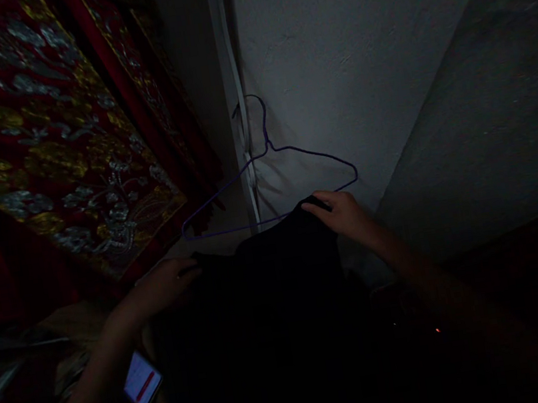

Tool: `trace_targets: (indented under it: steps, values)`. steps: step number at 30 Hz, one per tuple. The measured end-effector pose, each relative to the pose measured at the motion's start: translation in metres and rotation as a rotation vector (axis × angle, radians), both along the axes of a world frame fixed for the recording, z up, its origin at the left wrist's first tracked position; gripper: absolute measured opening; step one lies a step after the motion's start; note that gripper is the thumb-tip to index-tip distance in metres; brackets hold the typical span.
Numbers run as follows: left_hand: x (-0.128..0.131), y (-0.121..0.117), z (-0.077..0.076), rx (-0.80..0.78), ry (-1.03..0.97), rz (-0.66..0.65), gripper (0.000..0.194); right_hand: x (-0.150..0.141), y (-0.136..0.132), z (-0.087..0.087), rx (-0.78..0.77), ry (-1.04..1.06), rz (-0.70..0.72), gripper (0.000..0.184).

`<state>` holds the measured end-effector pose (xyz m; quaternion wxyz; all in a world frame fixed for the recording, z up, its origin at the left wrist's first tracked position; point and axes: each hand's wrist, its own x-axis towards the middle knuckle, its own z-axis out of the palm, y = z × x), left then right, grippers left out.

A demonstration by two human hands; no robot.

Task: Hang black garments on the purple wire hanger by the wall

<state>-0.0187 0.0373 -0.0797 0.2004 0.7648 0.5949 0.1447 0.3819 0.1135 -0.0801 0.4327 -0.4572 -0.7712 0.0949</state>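
Observation:
A dark garment [273, 295] is held up in front of me in a dim room. My left hand [165, 286] pinches its upper left edge. My right hand [344, 212] grips its upper right corner, fingers closed on the cloth. Just behind the garment's top edge a purple wire hanger [269, 151] hangs by its hook from a white cable [238, 98] on the wall. The hanger's lower bar runs close above the garment between my hands.
A red cloth with gold and silver embroidery [52, 139] hangs at the left. The white wall [352, 47] is ahead and a dark grey surface [496, 100] slopes at the right. A lit phone screen [142, 382] lies low left.

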Motion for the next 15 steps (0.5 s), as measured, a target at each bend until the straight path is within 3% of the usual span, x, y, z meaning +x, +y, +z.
trace_targets:
  steps: [4, 7, 15]
  values:
    - [0.013, 0.007, 0.04, 0.277, 0.033, -0.065, 0.033, 0.014, -0.02, 0.018, 0.036, -0.06, -0.072, 0.038]
    - [0.023, 0.005, 0.062, 0.487, 0.051, -0.117, 0.025, 0.014, -0.027, 0.022, 0.041, -0.058, -0.108, 0.034]
    - [0.014, -0.014, 0.075, 0.522, 0.067, -0.125, 0.024, 0.005, -0.027, 0.016, 0.009, -0.049, -0.153, 0.031]
